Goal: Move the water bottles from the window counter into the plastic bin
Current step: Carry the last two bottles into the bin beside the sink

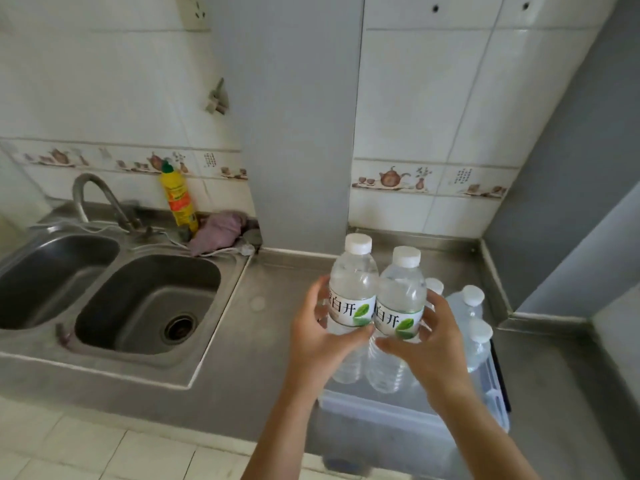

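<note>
Side by side, the left hand point(320, 337) grips one water bottle point(351, 299) and the right hand point(427, 348) grips a second bottle point(401, 306), both upright above the plastic bin point(388, 420) on the steel tabletop point(270, 341). More capped bottles point(471, 323) stand inside along its right wall. Left lies a double sink point(138, 306); a wall corner point(491, 271) closes the right.

Bare counter point(277, 282) leftward; capped bottles point(471, 306) crowding bin point(381, 410).
</note>
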`<state>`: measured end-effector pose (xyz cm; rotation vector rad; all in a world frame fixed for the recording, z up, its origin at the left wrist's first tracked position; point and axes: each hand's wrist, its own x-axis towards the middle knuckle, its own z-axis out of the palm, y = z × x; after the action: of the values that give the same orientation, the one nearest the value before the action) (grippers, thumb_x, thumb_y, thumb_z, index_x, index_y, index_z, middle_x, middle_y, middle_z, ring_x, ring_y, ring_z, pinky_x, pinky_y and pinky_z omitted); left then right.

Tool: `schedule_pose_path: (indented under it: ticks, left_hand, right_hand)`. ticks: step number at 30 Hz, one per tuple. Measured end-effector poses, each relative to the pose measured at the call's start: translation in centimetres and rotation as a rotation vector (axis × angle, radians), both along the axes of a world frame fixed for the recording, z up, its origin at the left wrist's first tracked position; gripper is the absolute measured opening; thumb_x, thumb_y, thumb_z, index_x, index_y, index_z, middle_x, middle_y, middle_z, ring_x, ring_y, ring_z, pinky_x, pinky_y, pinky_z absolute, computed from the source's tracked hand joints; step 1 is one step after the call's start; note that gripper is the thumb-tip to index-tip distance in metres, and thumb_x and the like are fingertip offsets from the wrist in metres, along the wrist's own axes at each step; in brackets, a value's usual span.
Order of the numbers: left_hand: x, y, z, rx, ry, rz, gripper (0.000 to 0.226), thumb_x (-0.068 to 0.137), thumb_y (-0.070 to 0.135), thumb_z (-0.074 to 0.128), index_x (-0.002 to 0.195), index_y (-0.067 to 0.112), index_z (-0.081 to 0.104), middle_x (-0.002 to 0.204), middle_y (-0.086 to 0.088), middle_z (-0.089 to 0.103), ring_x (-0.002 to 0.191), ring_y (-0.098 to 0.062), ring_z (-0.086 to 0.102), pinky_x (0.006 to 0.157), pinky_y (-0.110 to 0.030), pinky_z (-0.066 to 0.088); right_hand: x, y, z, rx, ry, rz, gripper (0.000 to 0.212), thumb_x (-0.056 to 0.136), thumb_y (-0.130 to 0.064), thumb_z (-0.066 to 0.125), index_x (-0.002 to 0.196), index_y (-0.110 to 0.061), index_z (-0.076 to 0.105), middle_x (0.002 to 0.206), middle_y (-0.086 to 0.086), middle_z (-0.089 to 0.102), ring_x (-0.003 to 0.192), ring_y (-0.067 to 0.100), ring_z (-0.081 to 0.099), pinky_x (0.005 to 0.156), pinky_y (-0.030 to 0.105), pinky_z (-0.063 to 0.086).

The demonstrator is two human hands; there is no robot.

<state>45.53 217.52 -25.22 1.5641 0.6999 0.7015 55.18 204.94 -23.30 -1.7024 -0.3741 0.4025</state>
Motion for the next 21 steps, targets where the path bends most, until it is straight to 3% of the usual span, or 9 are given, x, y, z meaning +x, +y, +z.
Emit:
schedule_pose_path:
  ticks: [2, 7, 11, 16, 21]
  left_hand:
    - [1.2, 1.2, -1.1, 0.002, -0.002, -0.035, 0.085, 0.045, 0.027, 0.096, 0.113, 0.056, 0.054, 0.115, 0.023, 0.068, 0.107, -0.011, 0.069, 0.094, -0.041, 0.057]
    - [2.5, 2.4, -4.5, 0.054, 0.024, -0.079, 0.077, 0.049, 0.036, 0.095, 0.109, 0.059, 0.052, 0.112, 0.021, 0.067, 0.109, -0.005, 0.064, 0.096, -0.03, 0.052]
    - [2.6, 2.8, -6.8, 0.042, 0.085, -0.049, 0.075, 0.047, 0.045, 0.095, 0.106, 0.061, 0.052, 0.106, 0.023, 0.066, 0.097, -0.002, 0.062, 0.085, -0.027, 0.053]
    - [2.3, 3.0, -8.9, 0.107, 0.171, -0.041, 0.079, 0.05, 0.029, 0.099, 0.109, 0.047, 0.049, 0.117, 0.013, 0.062, 0.102, -0.008, 0.063, 0.085, -0.025, 0.054]
    - [2.3, 3.5, -9.4, 0.235, 0.202, -0.108, 0.081, 0.052, 0.021, 0.098, 0.109, 0.045, 0.045, 0.122, 0.025, 0.047, 0.108, 0.005, 0.056, 0.084, -0.003, 0.044]
  right_hand:
    - [0.6, 0.9, -0.7, -0.066, -0.043, -0.026, 0.083, 0.052, 0.007, 0.087, 0.113, -0.029, 0.044, 0.096, -0.018, 0.059, 0.083, -0.004, 0.058, 0.058, 0.008, 0.048]
    - [0.7, 2.3, -3.4, -0.236, -0.158, -0.131, 0.08, 0.049, -0.007, 0.091, 0.113, -0.024, 0.047, 0.096, -0.01, 0.057, 0.088, 0.015, 0.054, 0.072, 0.021, 0.039]
    - [0.7, 2.5, -4.3, -0.291, -0.214, -0.121, 0.073, 0.052, -0.007, 0.09, 0.107, -0.025, 0.046, 0.091, -0.015, 0.055, 0.08, 0.01, 0.053, 0.064, 0.013, 0.037]
    - [0.9, 3.1, -6.2, -0.317, -0.16, -0.088, 0.07, 0.051, 0.0, 0.088, 0.104, -0.023, 0.047, 0.089, -0.017, 0.056, 0.082, 0.011, 0.054, 0.063, 0.012, 0.038]
    - [0.7, 3.0, -7.7, -0.336, -0.137, -0.069, 0.07, 0.055, 0.005, 0.084, 0.112, -0.019, 0.049, 0.09, -0.012, 0.055, 0.09, 0.017, 0.053, 0.063, 0.008, 0.036]
